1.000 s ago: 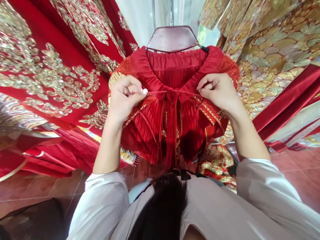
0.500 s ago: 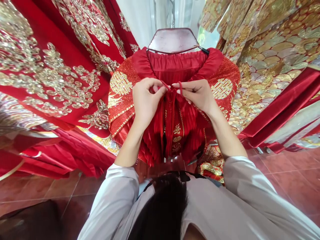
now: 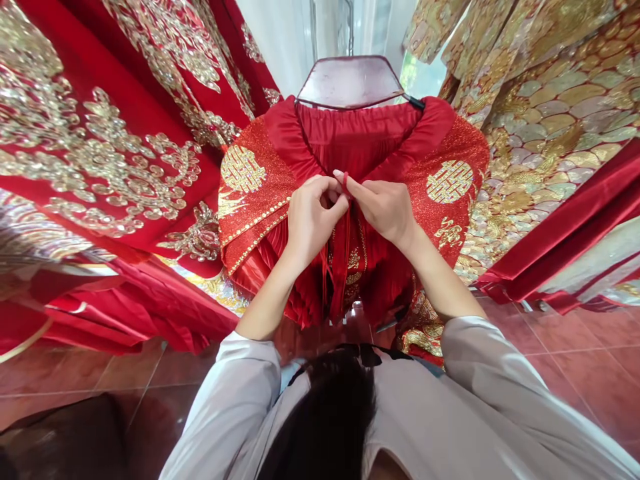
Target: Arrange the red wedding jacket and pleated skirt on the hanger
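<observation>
A red garment (image 3: 260, 193) with gold embroidery and round gold emblems hangs in front of me on a dark hanger (image 3: 353, 83). At its front opening, just below the collar, my left hand (image 3: 313, 220) and my right hand (image 3: 383, 207) meet fingertip to fingertip. Both pinch a thin red cord (image 3: 345, 180) that belongs to the garment. A loose end of the cord hangs down over the pleated red skirt (image 3: 300, 300) underneath. My white sleeves show at the bottom.
Red robes with heavy gold embroidery (image 3: 100, 147) hang close on the left. Gold scale-patterned fabric (image 3: 550, 107) with red trim hangs on the right. Below is a reddish tiled floor (image 3: 575, 353).
My hands were spread apart, pulling the cord taut. They have come together at the middle of the garment's front and now work the cord between their fingertips.
</observation>
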The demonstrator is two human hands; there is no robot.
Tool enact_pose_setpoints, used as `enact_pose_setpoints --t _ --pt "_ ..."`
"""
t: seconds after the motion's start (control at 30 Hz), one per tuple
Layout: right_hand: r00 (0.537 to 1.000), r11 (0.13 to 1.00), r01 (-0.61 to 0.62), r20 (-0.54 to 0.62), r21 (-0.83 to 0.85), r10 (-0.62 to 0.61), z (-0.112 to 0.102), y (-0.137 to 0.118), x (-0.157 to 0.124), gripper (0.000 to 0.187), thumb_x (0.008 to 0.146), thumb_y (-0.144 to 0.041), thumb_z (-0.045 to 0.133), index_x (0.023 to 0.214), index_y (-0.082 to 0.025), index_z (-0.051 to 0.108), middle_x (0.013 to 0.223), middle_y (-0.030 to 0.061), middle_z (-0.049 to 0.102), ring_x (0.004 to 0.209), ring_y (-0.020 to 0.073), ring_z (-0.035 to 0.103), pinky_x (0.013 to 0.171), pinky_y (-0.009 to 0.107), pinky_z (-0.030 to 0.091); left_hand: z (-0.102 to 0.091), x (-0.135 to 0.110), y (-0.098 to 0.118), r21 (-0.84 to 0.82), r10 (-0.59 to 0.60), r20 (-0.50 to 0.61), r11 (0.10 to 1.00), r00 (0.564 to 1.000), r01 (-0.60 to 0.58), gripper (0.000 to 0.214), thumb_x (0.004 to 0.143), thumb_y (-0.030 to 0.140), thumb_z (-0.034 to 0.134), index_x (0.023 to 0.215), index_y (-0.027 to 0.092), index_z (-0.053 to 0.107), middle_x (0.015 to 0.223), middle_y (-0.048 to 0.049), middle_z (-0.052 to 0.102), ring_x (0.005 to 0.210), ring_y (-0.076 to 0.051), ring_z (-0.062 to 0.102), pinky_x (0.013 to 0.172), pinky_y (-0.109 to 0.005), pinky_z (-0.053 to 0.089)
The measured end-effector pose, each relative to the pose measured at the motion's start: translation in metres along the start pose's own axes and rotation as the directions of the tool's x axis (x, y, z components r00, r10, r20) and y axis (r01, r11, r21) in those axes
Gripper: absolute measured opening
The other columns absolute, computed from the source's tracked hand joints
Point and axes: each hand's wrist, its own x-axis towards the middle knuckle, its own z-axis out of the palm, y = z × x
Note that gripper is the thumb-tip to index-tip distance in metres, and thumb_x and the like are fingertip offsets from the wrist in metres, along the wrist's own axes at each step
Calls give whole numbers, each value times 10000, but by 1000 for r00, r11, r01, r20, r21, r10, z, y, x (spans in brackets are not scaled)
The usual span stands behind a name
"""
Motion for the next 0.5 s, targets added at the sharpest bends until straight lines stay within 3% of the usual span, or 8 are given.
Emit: enact_pose_setpoints --t 0.13,0.3,0.37,0.5 --pt "999 998 -27 -27 65 29 1 -4 0 351 960 -334 380 1129 -215 664 711 33 565 692 93 519 636 187 380 2 -1 3 72 40 29 997 999 -42 126 758 85 553 675 167 507 679 -2 498 620 -106 473 589 -244 384" --pt "998 990 10 -69 140 -1 -2 -8 2 346 953 -300 349 950 -190 677 882 51 592 799 108 543 714 222 422 -2 -5 9 125 89 66 987 994 -97 80 795 103 533 769 179 535 984 -66 548 875 -175 548 710 -294 478" --pt "996 993 -47 -74 105 55 -3 -6 1 284 917 -272 392 905 -172 658 890 64 579 785 123 535 703 247 429 -6 -6 7 167 90 54 981 994 -98 70 801 111 540 778 177 532 1039 -77 538 962 -205 543 767 -323 491" --pt "961 970 -241 -131 29 243 -11 3 -4 196 863 -225 435 890 -151 615 844 96 547 809 178 531 718 315 449 -17 -6 -4 278 62 -29 959 998 -52 98 789 100 559 773 181 505 952 -67 547 1028 -243 526 880 -381 463"
